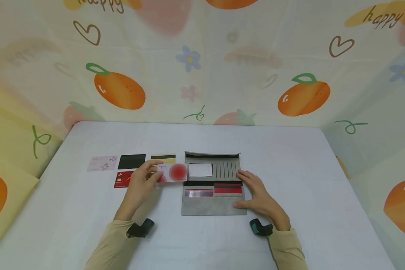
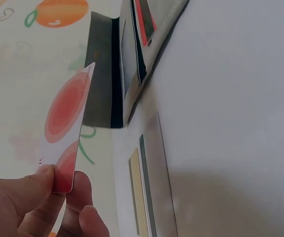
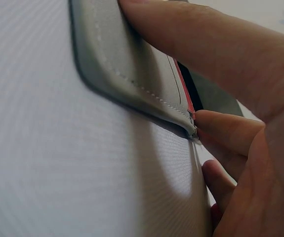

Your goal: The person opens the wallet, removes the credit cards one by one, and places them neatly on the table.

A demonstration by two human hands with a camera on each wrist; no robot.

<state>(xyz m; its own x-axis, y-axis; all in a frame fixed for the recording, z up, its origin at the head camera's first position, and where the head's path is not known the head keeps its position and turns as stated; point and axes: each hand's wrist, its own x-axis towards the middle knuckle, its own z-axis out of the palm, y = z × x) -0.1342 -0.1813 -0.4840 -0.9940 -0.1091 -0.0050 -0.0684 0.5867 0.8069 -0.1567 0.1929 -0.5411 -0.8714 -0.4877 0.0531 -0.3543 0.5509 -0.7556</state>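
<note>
My left hand [image 1: 143, 186] pinches a white bank card [image 1: 173, 173] with red circles between thumb and fingers. The card is raised over the table, its far end at the left edge of an unfolded grey wallet [image 1: 214, 208]. In the left wrist view the card [image 2: 65, 116] stands tilted, with the wallet beyond it. My right hand [image 1: 259, 193] rests on the wallet's right side, thumb on the lower panel and fingertips at the edge. A white card [image 1: 200, 170] lies on the upper panel; two striped cards [image 1: 199, 193] [image 1: 228, 188] show in the lower panel's pockets.
Left of the wallet lie a pale pink card [image 1: 102, 163], a black card [image 1: 131, 161], a gold card with a dark stripe [image 1: 163, 157] and a red card [image 1: 122, 179] partly behind my left hand. A white cloth covers the table [image 1: 202, 243]; a printed curtain [image 1: 216, 82] hangs behind.
</note>
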